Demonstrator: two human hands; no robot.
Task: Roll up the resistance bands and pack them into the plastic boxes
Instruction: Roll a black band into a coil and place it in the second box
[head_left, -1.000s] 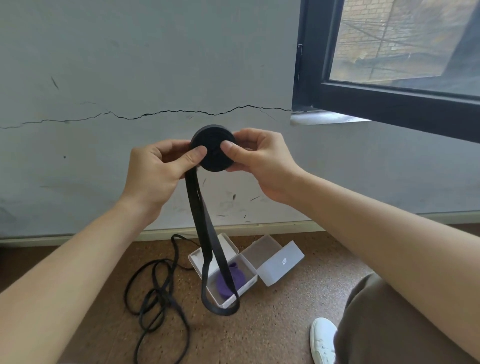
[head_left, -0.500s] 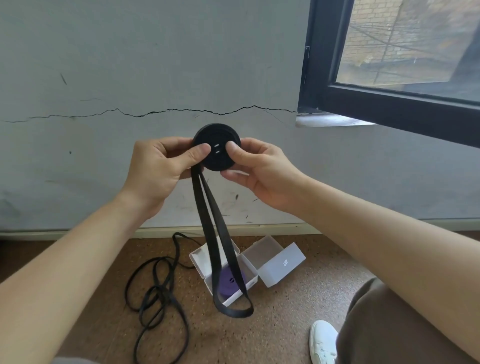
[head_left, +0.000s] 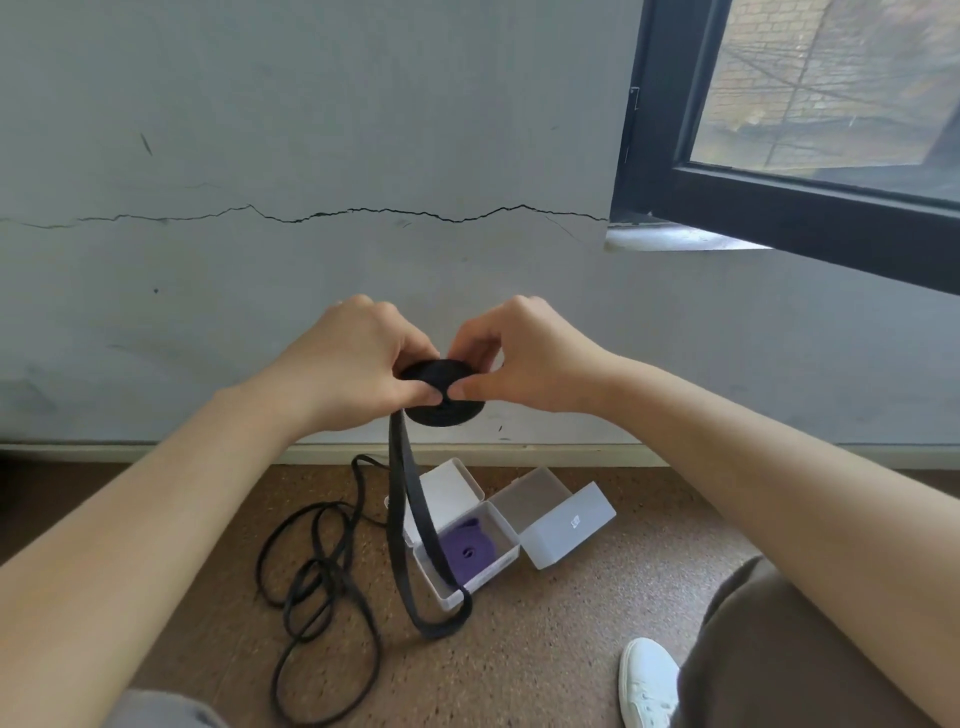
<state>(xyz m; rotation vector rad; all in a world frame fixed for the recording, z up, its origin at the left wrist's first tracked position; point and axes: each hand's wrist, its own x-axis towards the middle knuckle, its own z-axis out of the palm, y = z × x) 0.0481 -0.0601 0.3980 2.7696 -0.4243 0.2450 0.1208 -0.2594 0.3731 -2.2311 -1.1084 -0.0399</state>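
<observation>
my hanging black strap (head_left: 404, 519) dangles across the left open box (head_left: 488, 574), barring the way in; the right box (head_left: 566, 525) lies clear from above. loose band tangle (head_left: 311, 587) left, my shoe (head_left: 647, 680) near right.

wall (head_left: 311, 130): grey, cracked | floor (head_left: 545, 649): brown cork | window (head_left: 779, 197): black frame, upper right

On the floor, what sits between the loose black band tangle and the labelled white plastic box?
Head view: an open white plastic box holding a rolled purple resistance band. The hanging tail of the black band being rolled crosses in front of it.
</observation>
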